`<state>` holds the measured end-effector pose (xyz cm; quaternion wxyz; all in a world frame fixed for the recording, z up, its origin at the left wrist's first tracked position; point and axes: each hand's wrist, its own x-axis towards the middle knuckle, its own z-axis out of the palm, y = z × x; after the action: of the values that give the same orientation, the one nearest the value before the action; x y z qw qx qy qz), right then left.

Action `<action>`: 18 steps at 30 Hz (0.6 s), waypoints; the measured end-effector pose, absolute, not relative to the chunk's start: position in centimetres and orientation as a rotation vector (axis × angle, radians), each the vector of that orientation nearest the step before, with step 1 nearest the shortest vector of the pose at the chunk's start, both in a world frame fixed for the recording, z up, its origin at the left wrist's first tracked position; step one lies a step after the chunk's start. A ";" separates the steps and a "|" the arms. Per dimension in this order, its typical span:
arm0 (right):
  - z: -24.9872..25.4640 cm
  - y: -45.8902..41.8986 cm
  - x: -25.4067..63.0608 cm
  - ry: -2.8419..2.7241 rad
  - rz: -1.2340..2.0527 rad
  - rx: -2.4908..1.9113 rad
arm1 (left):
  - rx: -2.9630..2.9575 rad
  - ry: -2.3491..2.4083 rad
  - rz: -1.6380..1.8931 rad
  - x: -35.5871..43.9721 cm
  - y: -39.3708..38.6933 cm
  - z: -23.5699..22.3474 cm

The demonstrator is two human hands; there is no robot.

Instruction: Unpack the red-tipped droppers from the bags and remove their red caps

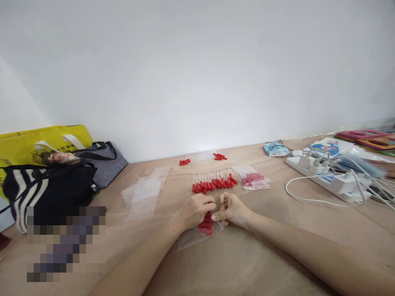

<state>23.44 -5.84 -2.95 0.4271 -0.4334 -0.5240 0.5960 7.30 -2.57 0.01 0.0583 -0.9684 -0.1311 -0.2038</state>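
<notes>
A clear plastic zip bag (189, 243) with several red pieces (206, 226) inside lies on the table under my hands. My left hand (196, 209) curls over its upper part, fingers closed on the bag. My right hand (233, 210) pinches the bag's edge at the right, thumb against the fingers. Just beyond my hands lies a row of red-ended pieces (212, 185) with thin white stems pointing away. A filled bag of red pieces (254, 179) rests to the right of the row, and flat clear bags (145, 190) lie overlapped at the left.
Small red pieces (185, 162) lie near the wall, beside a clear bag (205, 157). At right are a white power strip (327, 179) with looping cables and a blue face mask (275, 149). At left stand a black bag (58, 189), a striped bag (108, 164) and a yellow bag (18, 144).
</notes>
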 end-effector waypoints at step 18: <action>-3.3 -5.9 25.3 -2.150 0.148 -0.712 | -2.999 -0.524 -0.827 6.4 -2.5 -0.5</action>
<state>25.30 -5.89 -3.26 0.4225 -0.2844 -0.8586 0.0589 6.37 -2.48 -0.52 -0.0066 -0.9506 -0.1662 -0.2621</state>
